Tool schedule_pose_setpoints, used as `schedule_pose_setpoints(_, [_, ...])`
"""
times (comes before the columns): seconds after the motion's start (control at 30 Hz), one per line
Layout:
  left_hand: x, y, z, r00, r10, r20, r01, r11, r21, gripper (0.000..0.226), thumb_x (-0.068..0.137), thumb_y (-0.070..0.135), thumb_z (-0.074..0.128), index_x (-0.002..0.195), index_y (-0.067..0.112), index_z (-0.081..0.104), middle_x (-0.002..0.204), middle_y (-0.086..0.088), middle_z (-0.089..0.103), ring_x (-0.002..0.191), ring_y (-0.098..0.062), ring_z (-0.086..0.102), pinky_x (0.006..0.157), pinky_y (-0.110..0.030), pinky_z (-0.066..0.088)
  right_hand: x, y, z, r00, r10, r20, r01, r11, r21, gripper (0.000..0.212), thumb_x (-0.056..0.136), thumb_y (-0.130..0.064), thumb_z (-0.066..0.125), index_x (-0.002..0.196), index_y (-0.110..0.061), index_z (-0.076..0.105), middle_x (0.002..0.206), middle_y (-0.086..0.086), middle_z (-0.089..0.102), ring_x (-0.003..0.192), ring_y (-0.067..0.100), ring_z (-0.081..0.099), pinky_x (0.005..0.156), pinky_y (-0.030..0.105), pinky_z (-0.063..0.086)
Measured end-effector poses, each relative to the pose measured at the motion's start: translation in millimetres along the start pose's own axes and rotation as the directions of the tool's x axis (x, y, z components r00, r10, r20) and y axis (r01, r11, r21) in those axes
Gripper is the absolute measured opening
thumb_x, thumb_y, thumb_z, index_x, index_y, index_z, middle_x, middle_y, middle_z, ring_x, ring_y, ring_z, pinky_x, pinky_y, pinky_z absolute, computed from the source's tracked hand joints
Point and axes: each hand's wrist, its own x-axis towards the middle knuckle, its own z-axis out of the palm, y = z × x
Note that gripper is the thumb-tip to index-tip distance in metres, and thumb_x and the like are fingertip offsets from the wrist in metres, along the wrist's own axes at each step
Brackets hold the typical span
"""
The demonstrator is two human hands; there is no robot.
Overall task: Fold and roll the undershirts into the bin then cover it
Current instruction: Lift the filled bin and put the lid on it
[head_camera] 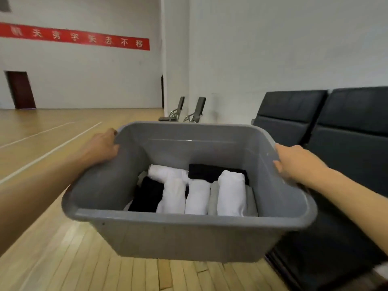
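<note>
A grey plastic bin (184,236) hangs in the air in front of me, above a wooden floor. My left hand (102,147) grips its left rim near the far corner. My right hand (298,162) grips the right rim. Inside lie several rolled undershirts: white rolls (231,193), black rolls (148,195) and a grey one (213,198), packed side by side on the bottom. The bin is uncovered and no lid is in view.
Black padded seats (336,131) stand close on the right, next to the bin. Two folding chairs (189,111) stand by the white wall behind. The wooden gym floor (52,143) stretches to the left and below. A dark door (21,90) is far left.
</note>
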Motion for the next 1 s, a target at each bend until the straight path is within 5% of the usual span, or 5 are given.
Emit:
schedule_pose_setpoints(0.17, [65, 176, 43, 0.969, 0.238, 0.063, -0.239, 0.971, 0.003, 0.045, 0.097, 0.025, 0.063, 0.138, 0.008, 0.055, 0.131, -0.024, 0.065, 0.119, -0.040, 0.061, 0.096, -0.042, 0.048, -33, 144, -32, 0.961, 0.275, 0.011, -0.274, 0.959, -0.073, 0.038, 0.097, -0.037, 0.053, 0.133, -0.025, 0.057, 0.121, 0.008, 0.067, 0.102, 0.032, 0.063, 0.085, 0.043, 0.056])
schedule_pose_setpoints(0.33, [93, 367, 136, 0.851, 0.484, 0.204, -0.486, 0.873, -0.044, 0.046, 0.099, 0.024, 0.063, 0.140, 0.005, 0.055, 0.135, -0.023, 0.064, 0.124, -0.038, 0.060, 0.100, -0.038, 0.046, -74, 276, -38, 0.837, 0.540, 0.092, -0.524, 0.838, -0.154, 0.041, 0.095, -0.037, 0.054, 0.134, -0.028, 0.059, 0.112, 0.003, 0.066, 0.096, 0.028, 0.064, 0.071, 0.041, 0.051])
schedule_pose_setpoints(0.53, [110, 541, 212, 0.733, 0.605, 0.309, -0.624, 0.780, -0.048, 0.049, 0.099, 0.026, 0.064, 0.144, 0.008, 0.054, 0.137, -0.018, 0.064, 0.123, -0.036, 0.061, 0.100, -0.036, 0.045, -81, 408, -47, 0.746, 0.650, 0.144, -0.618, 0.756, -0.214, 0.037, 0.089, -0.035, 0.057, 0.125, -0.029, 0.062, 0.109, 0.003, 0.065, 0.094, 0.029, 0.063, 0.065, 0.037, 0.043])
schedule_pose_setpoints(0.77, [130, 664, 168, 0.636, 0.660, 0.399, -0.679, 0.725, -0.117, 0.055, 0.099, 0.027, 0.065, 0.147, 0.006, 0.050, 0.128, -0.024, 0.068, 0.118, -0.041, 0.064, 0.097, -0.042, 0.049, -107, 465, -126, 0.606, 0.734, 0.308, -0.697, 0.676, -0.240, 0.031, 0.100, -0.032, 0.051, 0.128, -0.020, 0.055, 0.098, 0.001, 0.059, 0.083, 0.023, 0.059, 0.055, 0.034, 0.038])
schedule_pose_setpoints(1.0, [135, 750, 34, 0.485, 0.697, 0.528, -0.703, 0.670, -0.240, 0.058, 0.097, 0.028, 0.065, 0.148, 0.006, 0.045, 0.117, -0.030, 0.068, 0.109, -0.047, 0.064, 0.093, -0.048, 0.051, -139, 458, -305, 0.456, 0.826, 0.331, -0.772, 0.552, -0.316, 0.058, 0.105, -0.031, 0.046, 0.156, -0.010, 0.028, 0.108, 0.009, 0.059, 0.078, 0.027, 0.055, 0.053, 0.034, 0.031])
